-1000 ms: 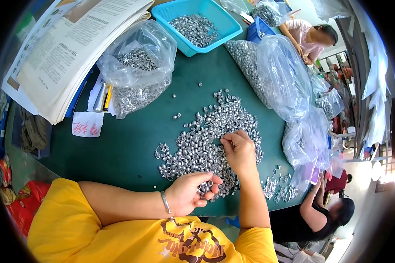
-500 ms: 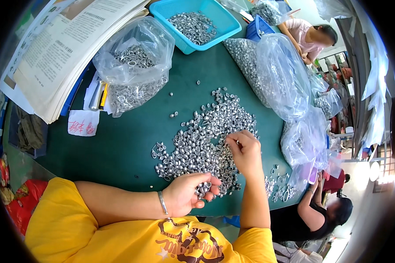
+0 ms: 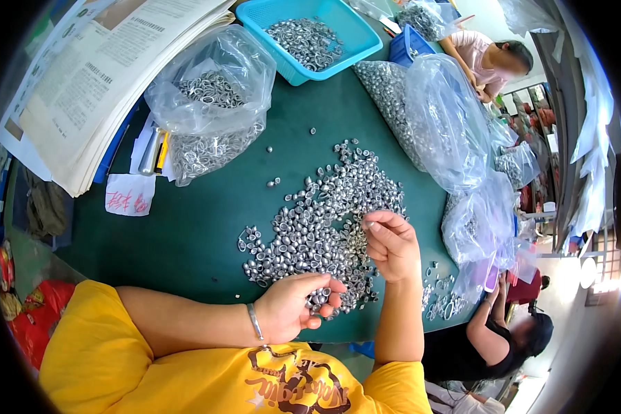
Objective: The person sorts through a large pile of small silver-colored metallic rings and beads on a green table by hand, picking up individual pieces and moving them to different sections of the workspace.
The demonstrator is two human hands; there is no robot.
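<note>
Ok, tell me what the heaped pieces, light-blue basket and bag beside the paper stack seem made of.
Heaped pieces: likely metal, smooth silver-grey, from their bright glints; metal-coated plastic is possible.
Light-blue basket: probably moulded plastic, semi-glossy, given its even colour and rounded rim.
Bag: apparently thin clear plastic film, glossy, being wrinkled and see-through.

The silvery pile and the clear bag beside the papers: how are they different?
The pile spreads loose on the green table; the bag keeps its pieces in clear plastic. The pile has many rounded, cup-like pieces; the bag's pieces look like open rings. Both hold small, silvery pieces.
</note>
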